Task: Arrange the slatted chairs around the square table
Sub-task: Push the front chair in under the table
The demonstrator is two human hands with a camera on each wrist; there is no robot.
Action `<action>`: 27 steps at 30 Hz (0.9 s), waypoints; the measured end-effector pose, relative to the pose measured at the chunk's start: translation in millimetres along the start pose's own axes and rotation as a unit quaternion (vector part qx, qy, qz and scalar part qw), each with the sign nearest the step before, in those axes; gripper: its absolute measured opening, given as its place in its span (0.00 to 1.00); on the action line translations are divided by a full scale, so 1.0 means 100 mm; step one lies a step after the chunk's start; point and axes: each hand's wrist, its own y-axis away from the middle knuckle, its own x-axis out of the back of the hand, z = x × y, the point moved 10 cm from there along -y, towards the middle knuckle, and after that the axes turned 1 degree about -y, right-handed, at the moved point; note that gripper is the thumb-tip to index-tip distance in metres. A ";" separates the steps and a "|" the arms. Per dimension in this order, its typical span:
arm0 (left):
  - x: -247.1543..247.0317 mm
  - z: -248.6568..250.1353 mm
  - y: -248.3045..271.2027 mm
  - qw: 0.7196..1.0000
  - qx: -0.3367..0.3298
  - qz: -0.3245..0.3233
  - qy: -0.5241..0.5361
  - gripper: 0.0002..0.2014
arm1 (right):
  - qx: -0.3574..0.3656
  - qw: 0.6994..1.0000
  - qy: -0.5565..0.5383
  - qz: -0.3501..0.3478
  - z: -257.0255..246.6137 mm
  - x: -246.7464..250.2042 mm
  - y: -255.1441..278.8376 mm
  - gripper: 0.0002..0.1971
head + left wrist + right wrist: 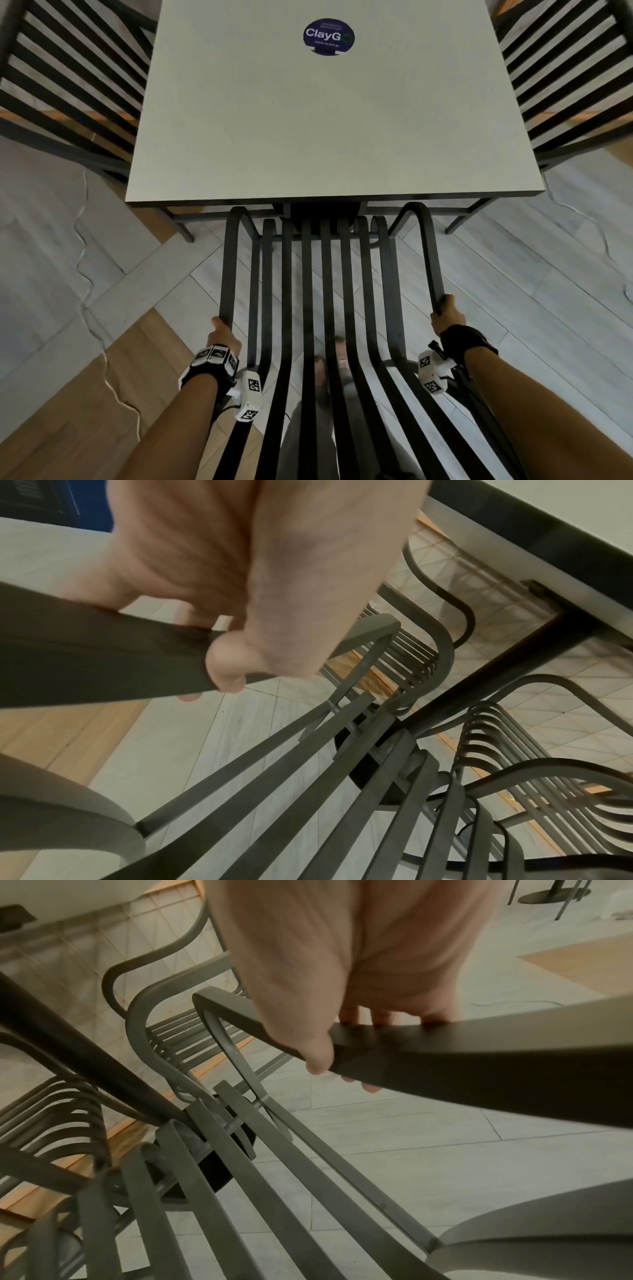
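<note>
Now the left hand (223, 334) curls round the near slatted chair's (325, 308) left armrest; the right hand (447, 313) grips its right armrest; the chair's front sits just under the tabletop (325, 120) edge; two more chairs flank it.

Table (318, 120) is placed centre-far, sticker (328, 36) on its far middle. Near chair (315, 308) is set at the table's near edge, seat front just under that edge, armrests running toward the viewer. Left armrest (227, 270) is gripped by left hand (223, 335), right armrest (429, 260) by right hand (447, 313), both at the near ends. Left chair (68, 89) is placed at the table's left side, right chair (568, 78) at its right side. Table base (363, 761) is seen under the table, between the chairs.
</note>
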 end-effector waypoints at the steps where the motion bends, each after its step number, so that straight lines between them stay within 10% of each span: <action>1: 0.02 0.00 0.02 1.000 0.000 0.001 -0.003 0.34 | 0.004 1.000 -0.003 0.000 0.00 0.02 0.02 0.22; 9: 0.11 0.24 0.53 0.998 -0.055 -0.007 -0.033 0.32 | 0.095 0.994 -0.060 0.000 -0.26 0.67 0.33 0.32; 27: -1.59 3.98 3.51 0.881 -0.426 -0.117 -0.170 0.17 | 0.227 0.973 0.015 0.031 0.82 3.40 -0.07 0.33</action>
